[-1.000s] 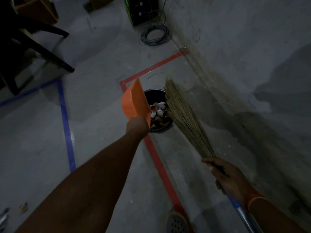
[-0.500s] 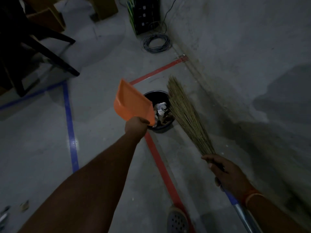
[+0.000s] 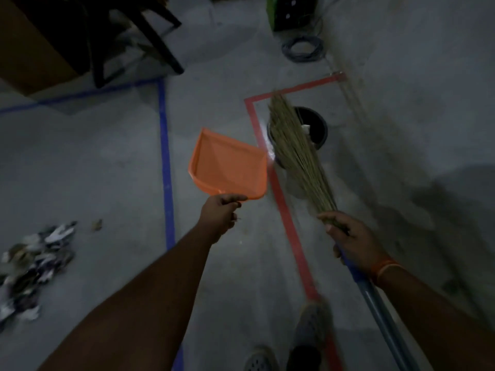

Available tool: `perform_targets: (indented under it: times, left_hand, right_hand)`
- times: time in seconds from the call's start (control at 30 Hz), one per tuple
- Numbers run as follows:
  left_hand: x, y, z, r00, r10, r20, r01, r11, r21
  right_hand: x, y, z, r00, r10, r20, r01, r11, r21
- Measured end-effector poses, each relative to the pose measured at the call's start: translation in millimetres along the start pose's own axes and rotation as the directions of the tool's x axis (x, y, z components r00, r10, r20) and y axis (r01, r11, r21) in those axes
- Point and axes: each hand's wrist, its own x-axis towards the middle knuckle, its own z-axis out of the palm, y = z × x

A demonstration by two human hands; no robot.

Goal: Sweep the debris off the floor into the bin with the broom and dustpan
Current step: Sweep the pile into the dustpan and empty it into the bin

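My left hand [image 3: 220,216] grips the handle of an orange dustpan [image 3: 229,167], held level in the air with nothing visible in it, left of the bin. My right hand [image 3: 351,238] is closed around a grass broom [image 3: 294,153] where the bristles meet the blue-grey handle; the bristles point away and cover part of the bin. The black bin [image 3: 314,128] stands inside a red tape corner and holds pale scraps. A pile of paper and leaf debris [image 3: 34,266] lies on the floor at the far left.
A grey wall [image 3: 415,89] runs along the right. Red tape [image 3: 289,226] and blue tape [image 3: 166,183] mark the concrete floor. Dark chair legs [image 3: 150,46], a cardboard box [image 3: 29,49], a cable coil [image 3: 302,49] and a green-edged unit [image 3: 292,12] sit at the back. My shoes [image 3: 308,338] show below.
The dustpan has swung from tipped over the bin to level and away to the left. The view has shifted left and back, and the debris pile has come into sight.
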Motion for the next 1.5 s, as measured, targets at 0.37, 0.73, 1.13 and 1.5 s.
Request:
perform_targets:
  times: [0.37, 0.73, 1.13, 1.5]
  left_hand:
    - [-232, -149, -188, 0.972, -0.096, -0.215, 0.039, 0.966, -0.254]
    - [-438, -354, -383, 0.777, -0.418, -0.47, 0.161, 0.855, -0.493]
    - [-444, -461, -647, 0.742, -0.508, -0.438, 0.272, 0.825, -0.496]
    - [-328, -564, -794, 0.749, -0.531, -0.397, 0.306, 0.808, -0.503]
  right_hand:
    - [-108, -30, 152, 0.949, -0.13, 0.287, 0.163, 0.982, -0.095]
    - [-189, -20, 387, 0.822, -0.015, 0.57, 0.195, 0.947, -0.256]
    - [-150, -50, 657, 0.792, -0.056, 0.608, 0.354, 0.854, -0.382]
    - [-40, -35, 844, 0.783, -0.015, 0.622, 0.368, 0.817, -0.444]
